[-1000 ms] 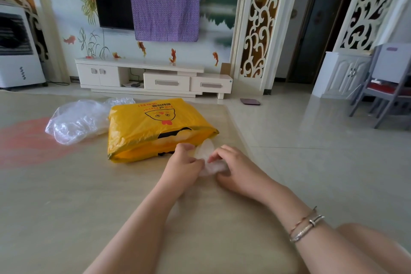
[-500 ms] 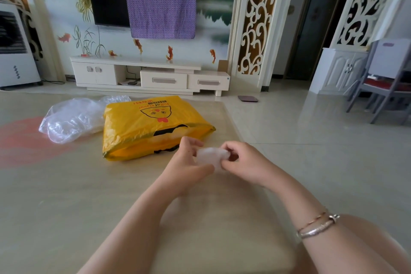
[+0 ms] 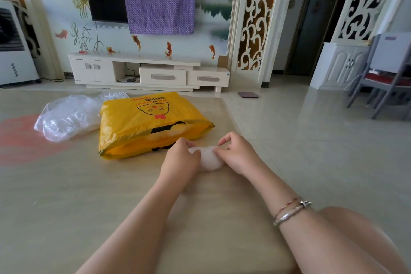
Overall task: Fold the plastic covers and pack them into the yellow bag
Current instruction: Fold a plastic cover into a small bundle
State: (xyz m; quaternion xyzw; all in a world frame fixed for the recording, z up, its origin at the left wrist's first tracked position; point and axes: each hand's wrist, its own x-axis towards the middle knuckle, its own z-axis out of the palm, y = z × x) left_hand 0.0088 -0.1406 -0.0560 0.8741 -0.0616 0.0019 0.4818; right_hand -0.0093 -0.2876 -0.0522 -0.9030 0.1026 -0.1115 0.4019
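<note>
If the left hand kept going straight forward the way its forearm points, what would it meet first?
Most likely the open mouth of the yellow plastic bag, lying just beyond the left hand, which pinches the small folded clear plastic cover together with the right hand. Depth is unclear from this one view.

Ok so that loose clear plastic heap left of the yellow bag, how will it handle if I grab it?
The clear plastic heap looks thin and crumpled, so it will probably sag and go floppy. It seems very light and billowy, so it may spring open again once released. Its glossy film could slip, so bunch it firmly.
</note>
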